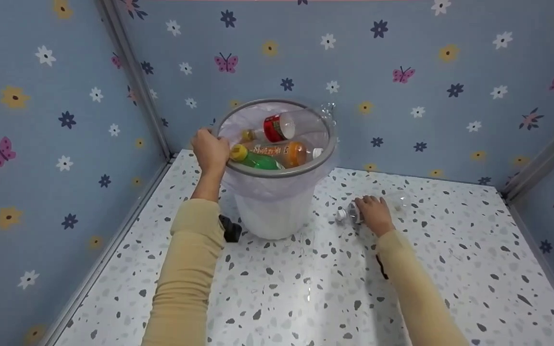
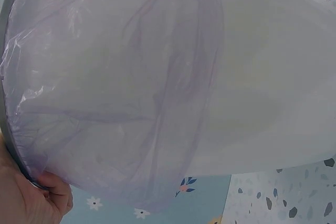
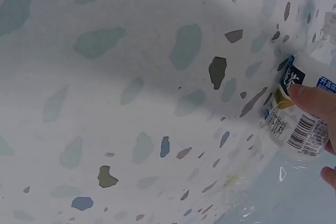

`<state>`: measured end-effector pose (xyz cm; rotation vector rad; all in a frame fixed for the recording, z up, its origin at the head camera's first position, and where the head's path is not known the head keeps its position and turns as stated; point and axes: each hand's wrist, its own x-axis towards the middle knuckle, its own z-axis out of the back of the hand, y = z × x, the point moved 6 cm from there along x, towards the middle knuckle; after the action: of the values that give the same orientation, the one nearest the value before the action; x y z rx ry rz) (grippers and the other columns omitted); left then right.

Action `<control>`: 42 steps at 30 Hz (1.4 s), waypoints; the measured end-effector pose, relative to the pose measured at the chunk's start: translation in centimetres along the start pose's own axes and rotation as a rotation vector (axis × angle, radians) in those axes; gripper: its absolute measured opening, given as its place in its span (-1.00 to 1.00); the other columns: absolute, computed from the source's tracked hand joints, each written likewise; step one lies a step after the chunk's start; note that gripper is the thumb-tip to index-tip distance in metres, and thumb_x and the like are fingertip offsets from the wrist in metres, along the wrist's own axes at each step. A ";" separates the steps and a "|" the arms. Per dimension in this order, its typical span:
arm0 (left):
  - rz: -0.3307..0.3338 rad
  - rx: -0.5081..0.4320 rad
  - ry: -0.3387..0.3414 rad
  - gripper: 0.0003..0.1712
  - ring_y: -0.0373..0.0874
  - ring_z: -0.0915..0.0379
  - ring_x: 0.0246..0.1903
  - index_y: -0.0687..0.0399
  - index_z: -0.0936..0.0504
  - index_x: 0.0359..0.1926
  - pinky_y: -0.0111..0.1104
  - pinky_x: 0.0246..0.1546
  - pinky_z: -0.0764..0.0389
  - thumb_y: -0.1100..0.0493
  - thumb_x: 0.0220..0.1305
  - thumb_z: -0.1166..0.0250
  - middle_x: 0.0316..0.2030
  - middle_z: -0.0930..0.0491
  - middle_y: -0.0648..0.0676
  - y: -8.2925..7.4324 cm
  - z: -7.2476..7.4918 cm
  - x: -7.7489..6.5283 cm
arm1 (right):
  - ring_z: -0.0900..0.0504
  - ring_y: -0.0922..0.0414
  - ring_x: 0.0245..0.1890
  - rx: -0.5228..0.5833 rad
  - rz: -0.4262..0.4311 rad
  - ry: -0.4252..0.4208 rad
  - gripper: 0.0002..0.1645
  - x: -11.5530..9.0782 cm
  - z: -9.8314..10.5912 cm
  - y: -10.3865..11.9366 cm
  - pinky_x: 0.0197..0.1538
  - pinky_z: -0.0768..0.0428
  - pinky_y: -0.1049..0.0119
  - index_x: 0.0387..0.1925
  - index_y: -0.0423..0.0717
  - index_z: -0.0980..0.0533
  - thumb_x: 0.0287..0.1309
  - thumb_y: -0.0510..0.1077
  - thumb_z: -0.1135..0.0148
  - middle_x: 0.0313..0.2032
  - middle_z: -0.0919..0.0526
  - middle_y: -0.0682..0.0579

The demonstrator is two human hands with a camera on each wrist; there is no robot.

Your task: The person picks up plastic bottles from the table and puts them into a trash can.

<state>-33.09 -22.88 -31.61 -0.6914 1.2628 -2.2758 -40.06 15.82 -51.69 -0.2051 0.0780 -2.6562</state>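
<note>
My left hand (image 1: 211, 151) grips the grey rim (image 1: 277, 173) of a white trash bin (image 1: 274, 216) lined with a thin purple bag (image 2: 173, 87). In the left wrist view the thumb and fingers of that hand (image 2: 34, 198) pinch rim and bag together. On the speckled surface to the right of the bin lies a transparent plastic bottle (image 1: 397, 199) with a white cap (image 1: 341, 215). My right hand (image 1: 374, 214) holds it round the middle. The right wrist view shows the thumb against the bottle's printed label (image 3: 310, 129); most other fingers are hidden.
Inside the bin are several bottles, among them a green bottle (image 1: 262, 162), an orange-capped bottle (image 1: 282, 151) and a red-labelled bottle (image 1: 273, 128). Blue flowered panels (image 1: 402, 115) enclose the speckled surface (image 1: 277, 298) at the back and sides. A black object (image 1: 231, 229) sits by the bin's base.
</note>
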 end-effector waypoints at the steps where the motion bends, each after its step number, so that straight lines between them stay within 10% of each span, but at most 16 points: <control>1: 0.003 -0.003 0.001 -0.63 0.07 -0.42 -0.11 0.41 -0.44 -0.02 -0.20 -0.15 -0.44 0.34 0.13 -0.07 -0.11 -0.48 0.30 0.0 0.0 0.0 | -0.42 -0.16 -0.04 0.004 0.007 0.003 -0.50 0.0 0.1 0.1 0.06 -0.24 -0.11 0.00 -0.18 -0.42 -0.08 -0.41 -0.19 -0.10 -0.48 -0.21; 28: -0.020 -0.005 -0.014 -0.66 0.10 -0.43 -0.14 0.40 -0.47 -0.06 -0.17 -0.16 -0.44 0.35 0.11 -0.05 -0.14 -0.49 0.32 -0.1 0.0 0.0 | -0.44 -0.07 -0.25 0.161 0.034 -0.066 -0.26 -4.9 1.3 2.4 -0.23 -0.38 -0.06 -0.13 -0.22 -0.47 -0.36 0.15 -0.43 -0.28 -0.53 -0.12; 42: 0.006 -0.025 -0.001 -0.62 0.08 -0.41 -0.08 0.39 -0.44 0.00 -0.19 -0.13 -0.44 0.33 0.13 -0.07 -0.09 -0.47 0.30 0.1 -0.1 0.1 | -0.40 -0.11 -0.14 0.272 -0.022 -0.048 -0.26 -7.3 1.4 1.4 -0.19 -0.38 -0.07 0.03 -0.24 -0.38 -0.22 -0.01 -0.40 -0.16 -0.47 -0.18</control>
<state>-33.23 -22.90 -31.75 -0.6965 1.2931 -2.2580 -32.82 17.87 -51.43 -0.1799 -0.3015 -2.6463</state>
